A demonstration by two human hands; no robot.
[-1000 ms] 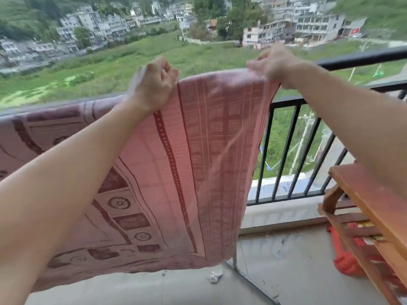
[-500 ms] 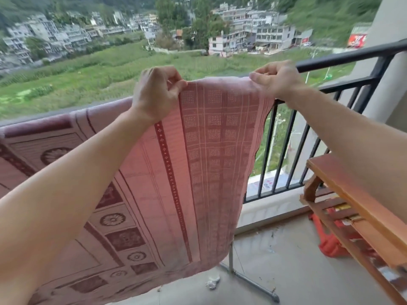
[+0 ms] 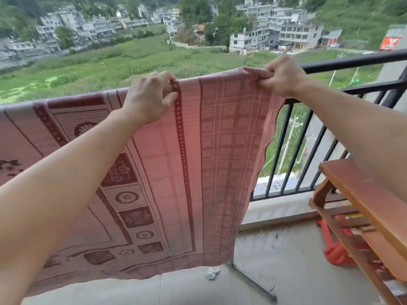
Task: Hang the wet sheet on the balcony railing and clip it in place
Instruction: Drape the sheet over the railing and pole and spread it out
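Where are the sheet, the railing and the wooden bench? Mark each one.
sheet [image 3: 220, 150]: head view, on its checked right panel.
railing [image 3: 352, 62]: head view, on the bare top rail.
wooden bench [image 3: 361, 194]: head view, on its top plank.

The sheet [image 3: 154, 172] runs off the picture's left edge, so its far end is out of view, and it covers the top rail of the railing [image 3: 352, 62] from its right corner leftward. Whether any clip sits on it cannot be told. The left hand [image 3: 149, 97] hides its fingertips behind the fold; the right hand [image 3: 284, 77] covers the sheet's top corner. The wooden bench [image 3: 363, 205] is cut by the right edge. A small white scrap [image 3: 212, 272] on the floor is too blurred to identify.
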